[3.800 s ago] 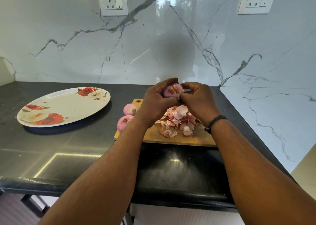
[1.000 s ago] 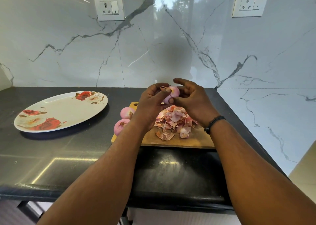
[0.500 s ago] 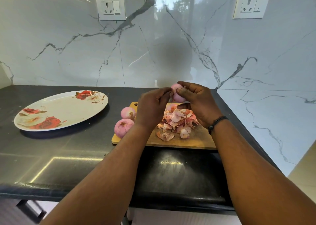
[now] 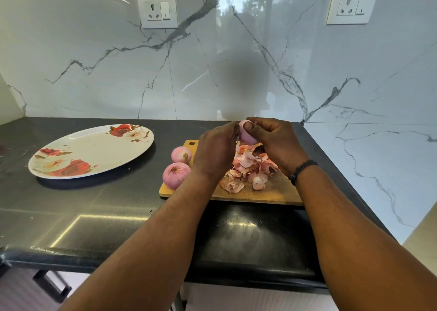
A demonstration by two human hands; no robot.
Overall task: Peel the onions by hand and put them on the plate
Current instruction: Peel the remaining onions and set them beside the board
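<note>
Gripping onion in right hand over cutting board, left hand fingers pinching its left side; plate lying well left, nearer left hand.

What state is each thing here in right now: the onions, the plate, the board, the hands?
Held onion: off the board, gripped by both hands, mostly smooth and bare.
Left hand: fingers curled at the onion's left side.
Right hand: fingers and thumb curled round the onion.
Two onions: resting at the board's left end.
Skins: piled loose on the board.
Cutting board: flat on the counter.
Plate: no onions on it.
</note>
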